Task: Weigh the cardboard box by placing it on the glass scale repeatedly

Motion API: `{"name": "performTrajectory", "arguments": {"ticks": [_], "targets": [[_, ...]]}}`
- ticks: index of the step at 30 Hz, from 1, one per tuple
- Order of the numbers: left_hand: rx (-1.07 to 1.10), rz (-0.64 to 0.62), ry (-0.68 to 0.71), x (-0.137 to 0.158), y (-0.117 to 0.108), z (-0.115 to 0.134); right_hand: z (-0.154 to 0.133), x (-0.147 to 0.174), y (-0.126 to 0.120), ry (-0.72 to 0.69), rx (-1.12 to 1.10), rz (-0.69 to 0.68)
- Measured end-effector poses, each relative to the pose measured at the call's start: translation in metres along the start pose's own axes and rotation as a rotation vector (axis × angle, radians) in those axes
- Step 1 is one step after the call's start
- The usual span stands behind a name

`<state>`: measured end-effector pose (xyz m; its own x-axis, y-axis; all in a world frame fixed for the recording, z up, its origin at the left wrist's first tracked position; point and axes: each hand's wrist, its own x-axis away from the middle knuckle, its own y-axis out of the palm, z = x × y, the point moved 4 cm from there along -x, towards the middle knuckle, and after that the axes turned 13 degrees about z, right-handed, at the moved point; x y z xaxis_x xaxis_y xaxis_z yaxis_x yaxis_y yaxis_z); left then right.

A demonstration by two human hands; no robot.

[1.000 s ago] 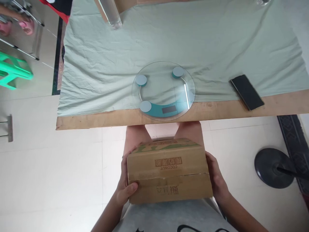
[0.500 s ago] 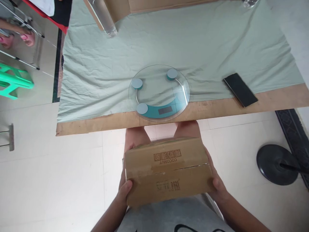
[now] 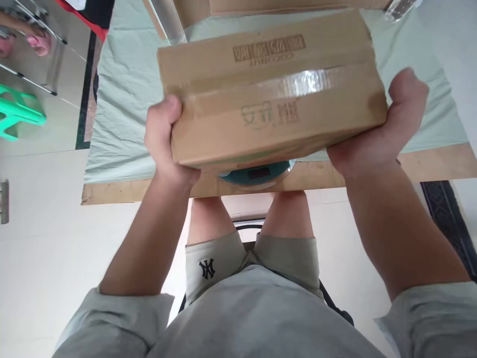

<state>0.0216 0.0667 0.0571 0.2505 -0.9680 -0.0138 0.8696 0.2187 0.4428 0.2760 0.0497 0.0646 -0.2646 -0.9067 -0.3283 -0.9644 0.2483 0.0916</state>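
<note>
A brown cardboard box [image 3: 276,94], taped along its seam and printed with the upside-down word COCONUT, is held up over the table. My left hand [image 3: 164,134] grips its left end, thumb on the near face. At the right end my right hand [image 3: 383,124] supports the lower corner, its thumb sticking up beside the box and its fingers hidden underneath. Below the box, the near edge of a glass bathroom scale [image 3: 257,174] shows, with its teal band and dark display; the rest of the scale is covered.
A pale green cloth [image 3: 122,99] covers the table, leaving a wooden front edge [image 3: 439,161] bare. Behind the box stand an open carton [image 3: 298,5] and clear plastic pieces [image 3: 167,20]. A green stool [image 3: 18,112] and another person's feet [image 3: 37,42] are at the left.
Both hands have lifted the box from my lap, up and forward over the scale. The box now hides most of the scale and the phone is out of sight.
</note>
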Motion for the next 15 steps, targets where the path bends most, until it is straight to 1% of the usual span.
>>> {"name": "performTrajectory", "arguments": {"ticks": [3,6,8,11,13,15], "targets": [[0.112,-0.104,-0.057,-0.017,0.013,-0.01,0.008,-0.02,0.012,0.095,-0.007,-0.063],[0.161,-0.103,-0.102,-0.023,0.009,-0.02,0.019,-0.026,0.013,0.148,0.002,-0.025],[0.106,-0.082,-0.107,-0.026,0.003,-0.027,0.032,-0.026,0.01,0.168,0.034,0.0],[-0.06,-0.055,-0.089,-0.031,-0.006,-0.036,0.053,-0.028,0.004,0.139,0.025,-0.011],[-0.118,-0.071,-0.072,-0.034,-0.009,-0.04,0.063,-0.03,0.0,0.117,-0.019,-0.037],[-0.118,-0.1,-0.058,-0.039,-0.012,-0.044,0.07,-0.033,-0.001,0.109,-0.056,-0.066]]}}
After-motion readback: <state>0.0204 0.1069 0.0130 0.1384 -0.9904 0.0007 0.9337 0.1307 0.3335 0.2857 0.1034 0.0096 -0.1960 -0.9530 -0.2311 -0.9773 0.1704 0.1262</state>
